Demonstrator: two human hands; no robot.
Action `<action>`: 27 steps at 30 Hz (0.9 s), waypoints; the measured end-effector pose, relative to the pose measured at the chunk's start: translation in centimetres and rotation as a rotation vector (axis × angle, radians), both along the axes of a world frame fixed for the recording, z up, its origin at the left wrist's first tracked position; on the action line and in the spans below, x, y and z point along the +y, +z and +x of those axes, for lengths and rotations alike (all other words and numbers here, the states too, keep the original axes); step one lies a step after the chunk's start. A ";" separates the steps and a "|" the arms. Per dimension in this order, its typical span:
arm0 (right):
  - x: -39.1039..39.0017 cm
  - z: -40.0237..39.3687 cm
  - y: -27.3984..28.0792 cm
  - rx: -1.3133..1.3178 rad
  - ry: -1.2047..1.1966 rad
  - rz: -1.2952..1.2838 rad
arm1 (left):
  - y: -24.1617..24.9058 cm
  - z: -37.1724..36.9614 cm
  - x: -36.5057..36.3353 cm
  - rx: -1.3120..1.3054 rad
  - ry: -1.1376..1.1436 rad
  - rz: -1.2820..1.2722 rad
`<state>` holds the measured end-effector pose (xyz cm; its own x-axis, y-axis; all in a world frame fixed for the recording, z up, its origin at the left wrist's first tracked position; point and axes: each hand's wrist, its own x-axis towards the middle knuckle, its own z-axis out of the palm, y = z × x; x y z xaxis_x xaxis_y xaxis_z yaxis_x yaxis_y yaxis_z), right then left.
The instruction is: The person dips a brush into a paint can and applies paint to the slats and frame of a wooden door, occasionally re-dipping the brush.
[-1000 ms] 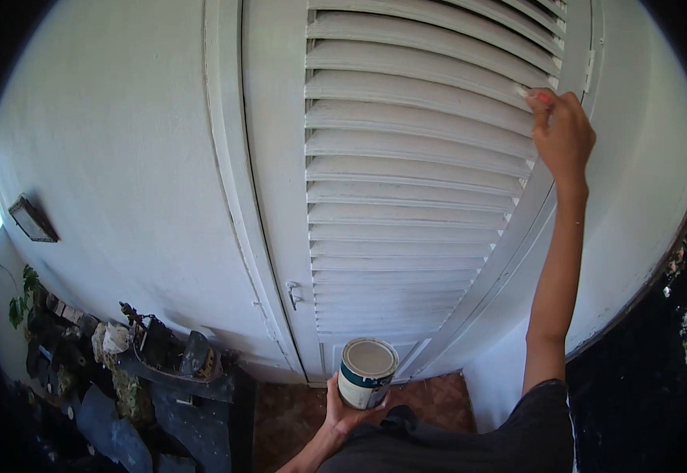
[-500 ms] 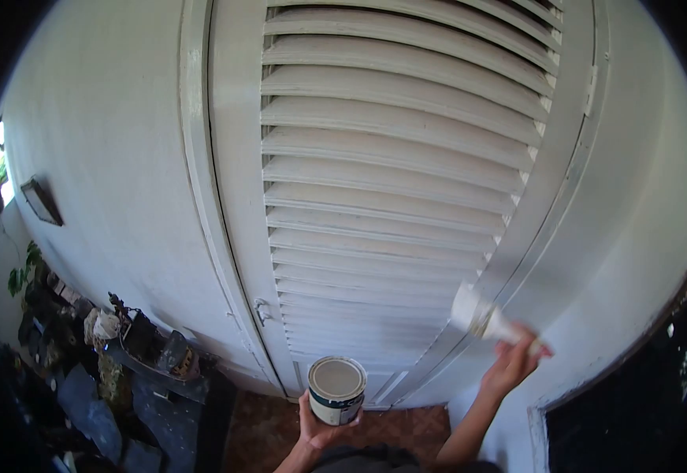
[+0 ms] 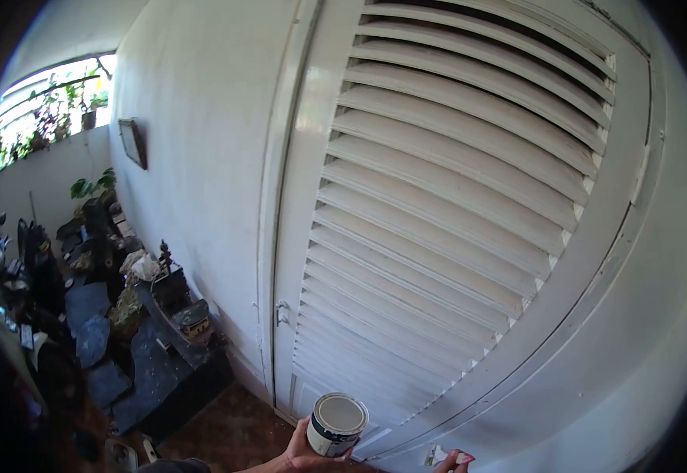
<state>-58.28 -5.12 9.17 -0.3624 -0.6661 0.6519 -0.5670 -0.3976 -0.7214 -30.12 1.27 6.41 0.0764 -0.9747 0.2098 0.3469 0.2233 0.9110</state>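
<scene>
My left hand (image 3: 302, 455) is wrapped round a paint can (image 3: 337, 426) with a pale top and a dark band, held upright in front of the lower part of a white louvered door (image 3: 438, 205). At the bottom edge of the view, my right hand (image 3: 455, 463) is partly cut off. Its fingers are closed on a paintbrush (image 3: 438, 455), of which only a small whitish part shows beside the white wall. The brush stands apart from the slats.
A metal latch (image 3: 282, 314) is on the door's left side. At the left are dark stone slabs (image 3: 91, 331), a model boat (image 3: 182, 303), a motorcycle (image 3: 44, 355) and a wall frame (image 3: 132, 143). Potted plants (image 3: 56, 118) line a bright window opening.
The view has swung left and tilted, showing more of the window and motorcycle. My right hand and the brush have moved down, toward the bottom edge. The can is still in my left hand.
</scene>
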 end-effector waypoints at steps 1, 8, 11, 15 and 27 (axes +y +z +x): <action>-0.5 -0.3 0.7 -0.019 0.007 0.014 | -1.0 -0.7 0.0 0.154 -0.005 0.031; -2.9 -0.4 2.1 -0.079 0.160 -0.013 | 1.7 -2.3 2.3 -0.015 0.125 -0.062; -2.9 0.7 1.5 -0.063 0.228 0.005 | -1.4 -2.8 2.2 0.085 0.145 -0.003; -3.2 1.5 -0.5 -0.008 0.288 0.070 | -4.7 -2.4 1.1 0.357 0.128 0.047; -7.0 7.1 3.4 0.066 0.378 0.012 | -7.6 3.2 1.6 0.281 0.340 0.118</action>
<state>-51.18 -12.16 12.54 -0.0470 -0.7523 0.6572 -0.4276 -0.5794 -0.6938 -26.91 2.91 -1.14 0.4341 -0.9006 0.0245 0.5089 0.2675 0.8182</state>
